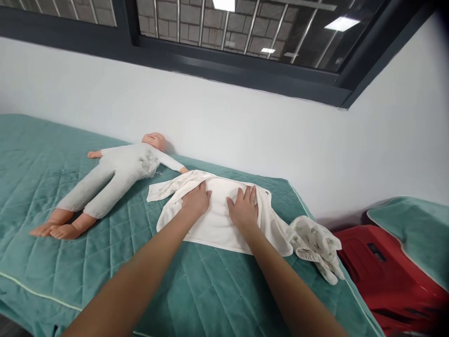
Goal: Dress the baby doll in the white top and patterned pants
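A small white long-sleeved garment [219, 220] lies spread on the green quilted cover, its front opened out. My left hand [197, 200] rests on its left part, near the folded edge, with the fingertips partly hidden by the cloth. My right hand [243, 208] lies on the right part with its fingers spread. A baby doll [124, 161] in a pale bodysuit lies on its back to the left, one hand near the garment's sleeve. Patterned, crumpled cloth [315, 243] sits at the right, touching the garment.
The green quilted cover [70, 178] ends at the right beside a red plastic object [382, 262], partly under another green cloth [417, 229]. Behind the cover rises a white wall [228, 121] with a dark window frame [228, 65] and metal bars outside.
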`<move>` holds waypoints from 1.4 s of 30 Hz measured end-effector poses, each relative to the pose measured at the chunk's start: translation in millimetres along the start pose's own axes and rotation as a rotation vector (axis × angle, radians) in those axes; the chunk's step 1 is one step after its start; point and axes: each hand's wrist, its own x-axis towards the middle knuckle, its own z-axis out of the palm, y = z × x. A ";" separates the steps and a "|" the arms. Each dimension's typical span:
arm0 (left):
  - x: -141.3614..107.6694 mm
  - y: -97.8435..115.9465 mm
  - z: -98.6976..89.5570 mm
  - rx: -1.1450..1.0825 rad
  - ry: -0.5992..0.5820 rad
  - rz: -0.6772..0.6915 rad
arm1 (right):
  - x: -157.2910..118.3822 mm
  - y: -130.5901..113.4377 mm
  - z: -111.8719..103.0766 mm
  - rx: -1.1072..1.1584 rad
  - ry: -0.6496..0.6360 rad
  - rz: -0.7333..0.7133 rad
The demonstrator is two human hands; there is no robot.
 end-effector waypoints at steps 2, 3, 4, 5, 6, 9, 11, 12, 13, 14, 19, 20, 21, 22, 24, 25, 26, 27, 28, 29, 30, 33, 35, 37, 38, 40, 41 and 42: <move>11.2 3.0 2.5 -0.010 0.002 0.005 | 7.3 -0.1 4.0 0.024 -0.011 0.029; 15.1 3.8 4.5 -0.009 -0.002 0.006 | 9.5 -0.1 5.5 0.036 -0.015 0.044; 17.8 4.2 6.8 -0.004 -0.004 0.006 | 10.8 0.1 6.8 0.047 -0.011 0.055; 19.4 4.1 9.3 0.003 -0.003 0.005 | 11.4 0.6 7.8 0.056 -0.003 0.058; 20.1 3.6 11.8 0.012 0.005 0.007 | 11.5 1.2 8.5 0.064 0.006 0.055; 18.9 2.0 17.0 0.031 0.047 0.015 | 11.1 3.7 9.2 0.095 0.017 0.035; 17.5 1.8 17.9 0.034 0.071 0.014 | 11.5 5.2 9.2 0.120 0.020 0.028; 16.8 2.1 17.8 0.036 0.086 0.012 | 11.8 5.6 9.1 0.129 0.036 0.022; 16.3 2.5 17.5 0.037 0.103 0.010 | 12.1 5.9 8.9 0.134 0.063 0.010; 15.9 3.1 17.0 0.039 0.117 0.008 | 12.3 5.9 8.6 0.138 0.094 0.000; 14.6 5.3 15.6 0.058 0.113 -0.010 | 10.1 4.3 6.2 0.122 0.097 -0.031; 14.4 5.5 15.5 0.060 0.109 -0.012 | 9.4 4.0 5.8 0.105 0.090 -0.055; 14.1 5.7 15.5 0.061 0.110 -0.011 | 8.8 3.8 5.5 0.087 0.090 -0.088; 13.7 5.8 15.4 0.061 0.115 -0.009 | 8.7 3.7 5.2 0.072 0.092 -0.126; 12.9 6.1 15.3 0.064 0.128 -0.001 | 10.6 3.8 4.6 0.066 0.079 -0.191; 12.5 6.3 15.2 0.068 0.132 0.001 | 12.9 3.9 4.1 0.078 0.058 -0.199; 12.1 6.6 15.0 0.074 0.131 0.000 | 16.1 3.9 3.5 0.093 0.031 -0.186; 11.8 6.9 14.9 0.083 0.127 -0.003 | 20.1 3.6 2.9 0.108 0.003 -0.158; 11.6 7.4 14.9 0.095 0.122 -0.004 | 24.5 2.9 2.4 0.121 -0.021 -0.121; 11.4 7.8 14.8 0.110 0.122 -0.005 | 28.9 1.5 2.2 0.129 -0.040 -0.084; 11.3 8.2 14.8 0.125 0.125 -0.004 | 32.8 -0.5 2.6 0.134 -0.052 -0.057; 10.8 8.8 15.1 0.152 0.155 0.010 | 38.5 -9.7 7.8 0.132 -0.037 -0.020; 10.6 8.7 15.4 0.149 0.175 0.023 | 37.6 -15.1 13.9 0.125 -0.017 0.008; 10.8 8.2 15.6 0.137 0.186 0.031 | 35.8 -16.9 19.5 0.131 -0.004 0.007; 11.0 7.9 15.8 0.130 0.189 0.028 | 35.4 -16.0 21.6 0.139 -0.005 -0.013; 11.5 7.2 16.1 0.117 0.190 0.013 | 35.8 -11.7 23.6 0.159 -0.019 -0.071; 11.8 6.8 16.4 0.112 0.191 0.008 | 36.5 -8.8 23.7 0.165 -0.032 -0.093; 12.0 6.4 16.7 0.108 0.193 0.007 | 37.3 -5.9 23.4 0.169 -0.048 -0.106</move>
